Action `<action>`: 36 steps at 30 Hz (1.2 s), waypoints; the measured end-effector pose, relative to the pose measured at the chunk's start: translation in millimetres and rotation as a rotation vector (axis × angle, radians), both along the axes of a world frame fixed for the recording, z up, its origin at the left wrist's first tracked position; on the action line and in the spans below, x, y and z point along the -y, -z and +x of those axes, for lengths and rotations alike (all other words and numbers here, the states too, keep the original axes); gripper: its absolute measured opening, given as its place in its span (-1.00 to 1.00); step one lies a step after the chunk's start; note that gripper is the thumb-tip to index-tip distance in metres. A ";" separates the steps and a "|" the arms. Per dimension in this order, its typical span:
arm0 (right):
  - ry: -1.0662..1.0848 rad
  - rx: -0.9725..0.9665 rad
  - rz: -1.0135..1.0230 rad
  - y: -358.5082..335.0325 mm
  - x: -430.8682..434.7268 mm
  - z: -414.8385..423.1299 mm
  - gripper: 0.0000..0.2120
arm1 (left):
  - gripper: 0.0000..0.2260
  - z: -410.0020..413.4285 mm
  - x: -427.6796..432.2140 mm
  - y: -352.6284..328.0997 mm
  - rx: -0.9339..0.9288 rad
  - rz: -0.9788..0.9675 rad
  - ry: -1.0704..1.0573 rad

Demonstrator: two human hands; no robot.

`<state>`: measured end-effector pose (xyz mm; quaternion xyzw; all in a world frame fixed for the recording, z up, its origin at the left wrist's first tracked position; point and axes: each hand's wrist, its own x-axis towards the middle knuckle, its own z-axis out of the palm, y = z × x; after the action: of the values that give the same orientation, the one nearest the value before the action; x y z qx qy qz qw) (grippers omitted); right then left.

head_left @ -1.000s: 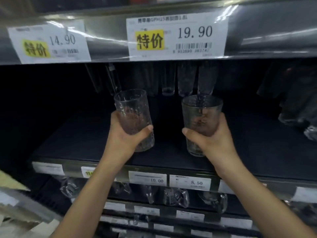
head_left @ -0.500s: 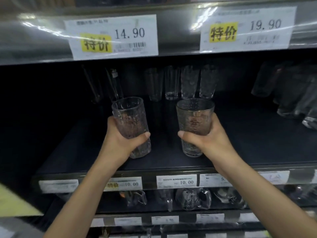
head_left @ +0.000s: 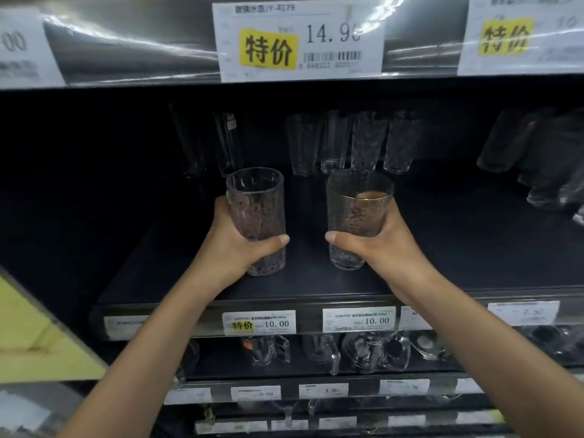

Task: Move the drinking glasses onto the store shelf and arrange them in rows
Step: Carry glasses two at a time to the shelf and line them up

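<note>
Dark shelf (head_left: 316, 289) spans the view, front part bare, its edge strip carrying price tags (head_left: 259, 322) reading 10.00. Upper shelf edge (head_left: 126, 52) above has a big tag (head_left: 298, 39) marked 14.9-something with a yellow sticker. Lower shelves hold mugs (head_left: 373, 352), details dim.

Back of the shelf: row of glasses (head_left: 354, 140) upright, side by side, about four clear to see; two taller thin ones (head_left: 227, 140) to their left. More glassware (head_left: 543, 165) at far right, blurred.

Left hand (head_left: 234, 245) wrapped around the lower half of left glass (head_left: 256, 213), thumb across the front; glass is textured, straight-walled, roughly upright. Right hand (head_left: 379, 245) wrapped around right glass (head_left: 358, 210), thumb in front; this one tapers toward the base and has a gold rim. Both glasses sit over the front-middle of the shelf, near each other but apart, well in front of the back row. Cannot tell whether their bases touch the shelf or hang just above it.

Yellow board (head_left: 34, 336) at lower left, out of focus.
</note>
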<state>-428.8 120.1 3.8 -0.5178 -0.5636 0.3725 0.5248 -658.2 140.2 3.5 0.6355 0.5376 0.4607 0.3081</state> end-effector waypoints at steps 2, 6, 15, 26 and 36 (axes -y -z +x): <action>-0.006 0.036 -0.014 -0.7 -3.0 -2.2 -0.34 | -0.19 -7.2 -3.3 -0.5 -0.010 -0.008 0.025; -0.007 0.107 -0.042 -3.3 -17.1 -12.2 -0.34 | -0.14 -19.8 -7.5 -3.1 -0.031 -0.012 0.062; -0.002 0.157 -0.055 -3.5 -75.6 -67.3 -0.28 | -0.15 -56.3 -17.4 -0.2 -0.037 0.015 0.013; 0.156 0.368 -0.003 15.9 -164.1 -122.5 -0.30 | -0.28 -69.5 -18.4 13.2 0.023 0.048 -0.053; 0.262 0.420 0.002 12.7 -207.7 -142.7 -0.36 | -0.27 -70.5 -18.6 16.4 0.082 0.053 -0.016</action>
<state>-571.5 327.8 -8.8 -0.6520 -0.5888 0.1850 0.4405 -728.7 158.7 -12.9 0.6196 0.5172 0.5031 0.3091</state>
